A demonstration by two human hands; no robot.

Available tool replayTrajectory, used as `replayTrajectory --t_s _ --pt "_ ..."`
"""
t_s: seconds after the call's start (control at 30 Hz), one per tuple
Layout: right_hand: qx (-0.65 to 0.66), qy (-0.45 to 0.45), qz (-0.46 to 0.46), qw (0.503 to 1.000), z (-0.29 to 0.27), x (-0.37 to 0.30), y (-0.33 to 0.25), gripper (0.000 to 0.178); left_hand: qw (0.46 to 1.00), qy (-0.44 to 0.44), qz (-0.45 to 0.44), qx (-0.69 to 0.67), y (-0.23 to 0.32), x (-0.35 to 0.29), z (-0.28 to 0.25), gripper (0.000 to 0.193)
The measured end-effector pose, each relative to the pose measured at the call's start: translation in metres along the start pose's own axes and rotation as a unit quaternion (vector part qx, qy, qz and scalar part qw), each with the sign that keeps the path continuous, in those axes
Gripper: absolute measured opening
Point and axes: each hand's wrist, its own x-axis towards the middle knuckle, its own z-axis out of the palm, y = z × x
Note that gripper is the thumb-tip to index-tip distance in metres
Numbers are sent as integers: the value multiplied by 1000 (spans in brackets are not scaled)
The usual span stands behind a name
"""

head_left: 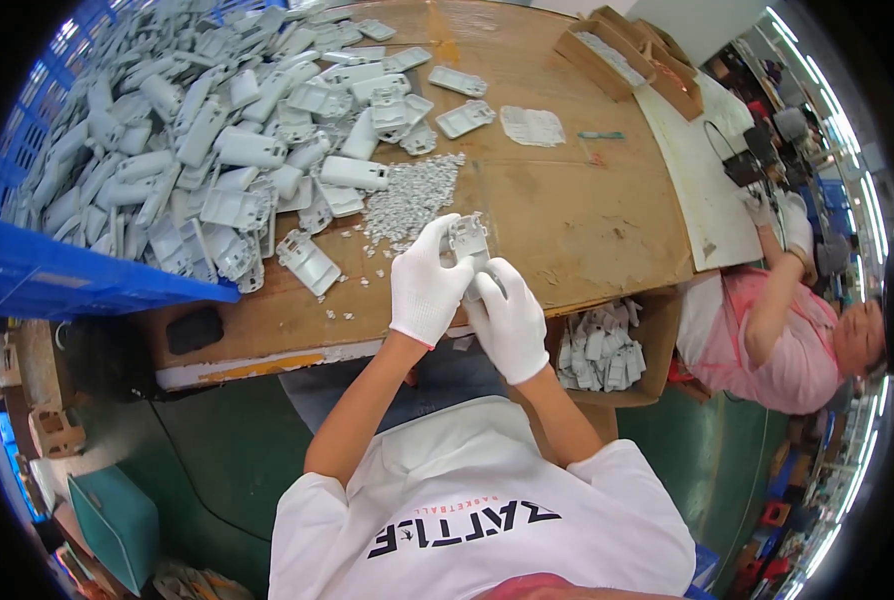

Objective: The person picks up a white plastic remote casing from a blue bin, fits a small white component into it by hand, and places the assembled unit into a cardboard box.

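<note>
Both my hands wear white knit gloves and meet over the front part of the table. My left hand [427,288] is closed on a pale grey plastic housing [470,237], its thumb and fingers at the left side. From the right, my right hand [510,320] grips the lower end of the same housing, partly covering it. Just beyond my left hand lies a heap of tiny white pieces [414,200]. A single similar housing [309,263] rests open side up to the left. A big pile of such housings [227,140] spreads over the far left.
A blue crate [97,270] surrounds much of the pile. Below the table's right front edge, a cardboard box [657,370] holds several grey housings. A crumpled white bag [532,126] lies on the cardboard-covered table [587,220]. At the right, a co-worker [767,320] in pink handles dark equipment.
</note>
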Motion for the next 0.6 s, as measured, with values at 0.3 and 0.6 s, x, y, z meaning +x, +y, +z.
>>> replayTrajectory --t_s 0.3,0.6 --pt "-234 -3 14 972 -22 -2 90 34 987 -61 3 147 24 -12 -13 42" --pt "-497 -6 314 809 -24 19 270 27 815 152 36 557 -22 -15 -97 41"
